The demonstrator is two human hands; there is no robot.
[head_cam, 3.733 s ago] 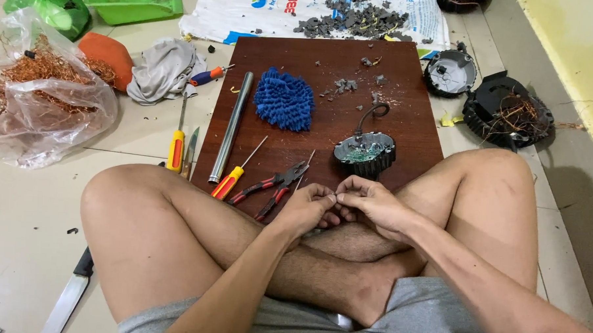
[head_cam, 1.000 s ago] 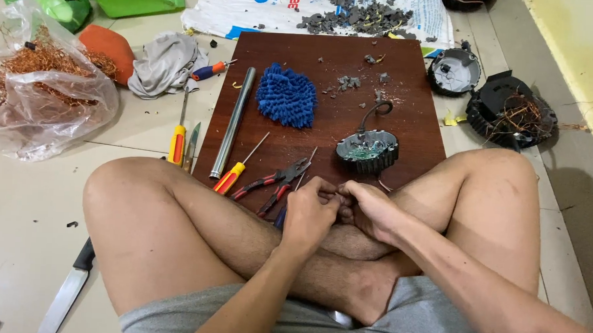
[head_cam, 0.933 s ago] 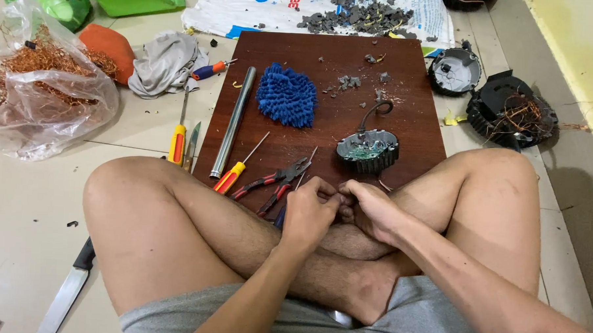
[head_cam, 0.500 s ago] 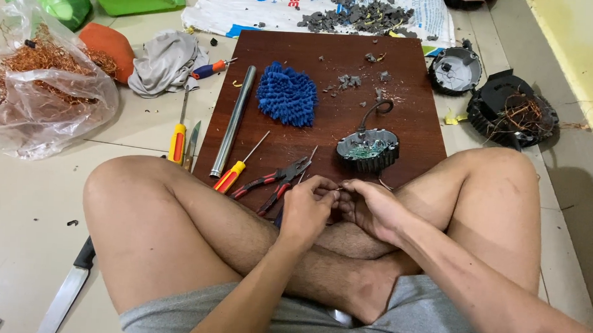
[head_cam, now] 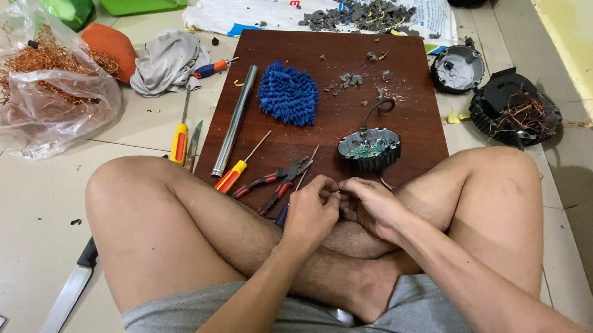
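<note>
Head view: the left hand (head_cam: 311,213) and right hand (head_cam: 372,205) meet fingertip to fingertip above the crossed legs, pressed together around something too small to make out. Just ahead of them, within easy reach on the brown board (head_cam: 324,115), sit the round motor part (head_cam: 369,148) and red-handled pliers (head_cam: 273,182)

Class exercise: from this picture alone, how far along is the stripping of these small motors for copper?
Done, it seems: a clear bag already holds loose copper wire, and grey rubble lies on the sheet. In hand: the left hand and right hand meet over the lap, pinching something too small to identify. Left: the round part on the board and the black housing, copper inside.
</note>
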